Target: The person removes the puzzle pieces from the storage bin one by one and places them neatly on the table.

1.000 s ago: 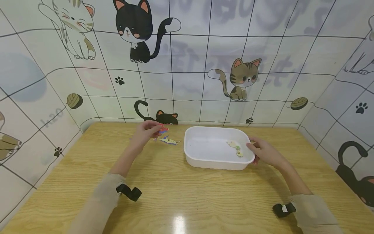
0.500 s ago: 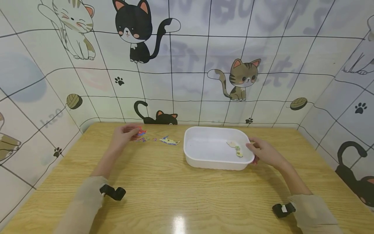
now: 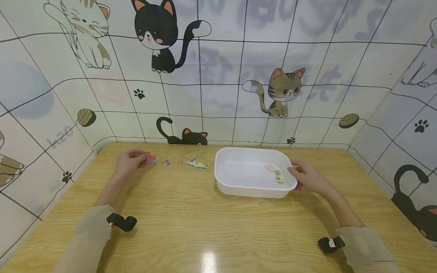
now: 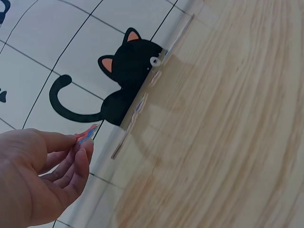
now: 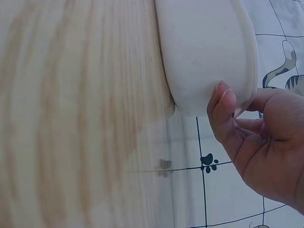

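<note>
At the back left of the table, my left hand [image 3: 128, 163] pinches a small flat red-and-blue piece [image 3: 151, 157] between thumb and fingertips. The left wrist view shows the same piece [image 4: 86, 134] tilted and partly covered by the fingers. My right hand [image 3: 312, 178] grips the right end of a white plastic tray [image 3: 250, 192], thumb at the rim and fingers against the outer wall. A few pale yellow-green cutout pieces [image 3: 272, 168] lie inside the tray on its right side. Between hand and tray, a yellow-and-blue cutout [image 3: 198, 164] and smaller colourful pieces [image 3: 167, 162] lie in a row.
The wooden table [image 3: 205, 227] meets a wall covering [image 3: 222, 94] printed with cats and grid lines along its back edge. Black cameras are strapped at the left sleeve [image 3: 85, 235] and right sleeve [image 3: 367, 246].
My left hand has moved left along the back of the table with the red-and-blue piece, uncovering the small pieces behind it. The right hand and tray have stayed still.
</note>
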`<state>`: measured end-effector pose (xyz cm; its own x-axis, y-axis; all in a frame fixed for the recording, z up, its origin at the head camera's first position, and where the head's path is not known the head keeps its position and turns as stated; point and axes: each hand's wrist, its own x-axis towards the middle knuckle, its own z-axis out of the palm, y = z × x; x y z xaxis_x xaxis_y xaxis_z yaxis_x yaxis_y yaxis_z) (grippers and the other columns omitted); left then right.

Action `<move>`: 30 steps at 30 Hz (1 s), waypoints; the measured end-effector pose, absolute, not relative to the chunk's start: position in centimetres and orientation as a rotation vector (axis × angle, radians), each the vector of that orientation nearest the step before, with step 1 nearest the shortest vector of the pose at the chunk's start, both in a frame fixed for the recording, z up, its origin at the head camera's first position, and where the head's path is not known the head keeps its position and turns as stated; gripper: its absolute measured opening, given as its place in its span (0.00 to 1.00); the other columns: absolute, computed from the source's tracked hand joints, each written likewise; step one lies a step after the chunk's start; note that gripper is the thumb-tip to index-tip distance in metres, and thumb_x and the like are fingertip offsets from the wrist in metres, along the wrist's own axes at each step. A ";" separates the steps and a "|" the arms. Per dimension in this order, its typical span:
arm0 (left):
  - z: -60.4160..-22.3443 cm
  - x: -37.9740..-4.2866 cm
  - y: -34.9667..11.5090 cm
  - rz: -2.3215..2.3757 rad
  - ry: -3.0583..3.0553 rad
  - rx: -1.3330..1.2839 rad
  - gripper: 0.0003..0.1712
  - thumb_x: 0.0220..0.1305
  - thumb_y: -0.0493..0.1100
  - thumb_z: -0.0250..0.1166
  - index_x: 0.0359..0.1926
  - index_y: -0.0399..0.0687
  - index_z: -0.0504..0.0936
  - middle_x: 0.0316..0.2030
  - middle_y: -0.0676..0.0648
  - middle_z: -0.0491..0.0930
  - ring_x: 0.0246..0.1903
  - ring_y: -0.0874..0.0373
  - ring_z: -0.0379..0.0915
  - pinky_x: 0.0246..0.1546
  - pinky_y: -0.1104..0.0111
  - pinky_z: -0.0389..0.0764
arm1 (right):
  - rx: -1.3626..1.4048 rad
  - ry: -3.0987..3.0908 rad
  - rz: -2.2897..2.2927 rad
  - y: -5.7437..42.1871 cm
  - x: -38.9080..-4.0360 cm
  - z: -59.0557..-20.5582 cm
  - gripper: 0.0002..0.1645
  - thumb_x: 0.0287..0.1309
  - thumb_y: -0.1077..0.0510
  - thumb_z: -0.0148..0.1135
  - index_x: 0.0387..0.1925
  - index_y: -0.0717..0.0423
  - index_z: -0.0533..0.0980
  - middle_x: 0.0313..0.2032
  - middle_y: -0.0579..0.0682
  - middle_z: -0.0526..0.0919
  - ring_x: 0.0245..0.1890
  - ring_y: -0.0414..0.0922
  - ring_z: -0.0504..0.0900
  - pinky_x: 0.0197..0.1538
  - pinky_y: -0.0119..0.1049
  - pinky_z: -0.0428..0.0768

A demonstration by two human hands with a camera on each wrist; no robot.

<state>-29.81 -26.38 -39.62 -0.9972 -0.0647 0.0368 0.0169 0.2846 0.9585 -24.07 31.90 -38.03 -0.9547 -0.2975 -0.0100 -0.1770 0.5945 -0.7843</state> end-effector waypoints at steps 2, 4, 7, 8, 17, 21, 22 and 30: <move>-39.8 -29.8 -27.0 -1.826 -2.481 0.072 0.25 0.72 0.41 0.63 0.60 0.24 0.73 0.40 0.50 0.83 0.36 0.66 0.82 0.46 0.68 0.84 | -0.400 2.676 -1.295 31.9 -24.1 -38.0 0.32 0.79 0.55 0.48 0.69 0.75 0.57 0.35 0.63 0.81 0.21 0.47 0.80 0.25 0.43 0.83; -39.9 -29.8 -27.5 -1.807 -2.504 0.109 0.25 0.72 0.42 0.64 0.60 0.25 0.73 0.39 0.51 0.83 0.36 0.66 0.82 0.45 0.69 0.84 | -0.403 2.676 -1.296 31.9 -24.1 -38.0 0.32 0.79 0.55 0.48 0.69 0.75 0.57 0.35 0.63 0.81 0.21 0.47 0.80 0.25 0.44 0.83; -40.2 -30.0 -28.2 -1.789 -2.534 0.161 0.26 0.72 0.43 0.64 0.60 0.26 0.73 0.37 0.53 0.83 0.34 0.67 0.82 0.40 0.73 0.84 | -0.412 2.678 -1.299 31.8 -24.0 -37.9 0.32 0.79 0.55 0.48 0.70 0.76 0.56 0.35 0.62 0.81 0.20 0.47 0.80 0.25 0.44 0.83; -40.3 -30.0 -28.4 -1.783 -2.544 0.175 0.27 0.71 0.44 0.65 0.60 0.26 0.73 0.36 0.54 0.83 0.33 0.67 0.82 0.38 0.74 0.83 | -0.414 2.678 -1.298 31.7 -24.0 -37.8 0.32 0.79 0.56 0.48 0.70 0.77 0.56 0.35 0.62 0.81 0.20 0.47 0.80 0.25 0.43 0.83; -40.6 -30.0 -29.4 -1.689 -2.573 0.205 0.22 0.71 0.39 0.64 0.55 0.22 0.76 0.28 0.54 0.83 0.25 0.69 0.79 0.29 0.76 0.82 | -0.399 2.674 -1.293 31.7 -24.1 -37.8 0.33 0.79 0.55 0.47 0.70 0.77 0.55 0.37 0.63 0.81 0.21 0.47 0.80 0.25 0.44 0.83; -40.6 -30.1 -29.3 -1.604 -2.617 0.210 0.20 0.71 0.38 0.63 0.54 0.23 0.77 0.27 0.53 0.83 0.24 0.69 0.79 0.27 0.76 0.81 | -0.399 2.663 -1.308 31.7 -24.1 -37.8 0.33 0.79 0.55 0.47 0.70 0.77 0.54 0.37 0.64 0.81 0.21 0.47 0.80 0.25 0.44 0.83; -40.6 -30.2 -29.3 -1.581 -2.631 0.207 0.20 0.71 0.39 0.63 0.54 0.23 0.77 0.26 0.52 0.83 0.24 0.69 0.78 0.27 0.76 0.81 | -0.402 2.658 -1.311 31.7 -24.1 -37.7 0.33 0.79 0.55 0.47 0.70 0.77 0.54 0.37 0.64 0.81 0.20 0.47 0.80 0.25 0.44 0.83; -40.8 -30.5 -29.3 -1.385 -2.713 0.214 0.19 0.71 0.42 0.64 0.50 0.26 0.81 0.23 0.53 0.82 0.22 0.67 0.76 0.23 0.75 0.76 | -0.386 2.672 -1.281 31.8 -24.1 -37.8 0.32 0.79 0.57 0.47 0.71 0.76 0.54 0.36 0.63 0.81 0.21 0.48 0.81 0.26 0.45 0.84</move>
<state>-30.49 -29.31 -40.83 -0.9864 -0.1640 0.0142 -0.0847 0.5795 0.8106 -24.08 31.79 -37.81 -0.9550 -0.2953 -0.0262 -0.1644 0.6012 -0.7820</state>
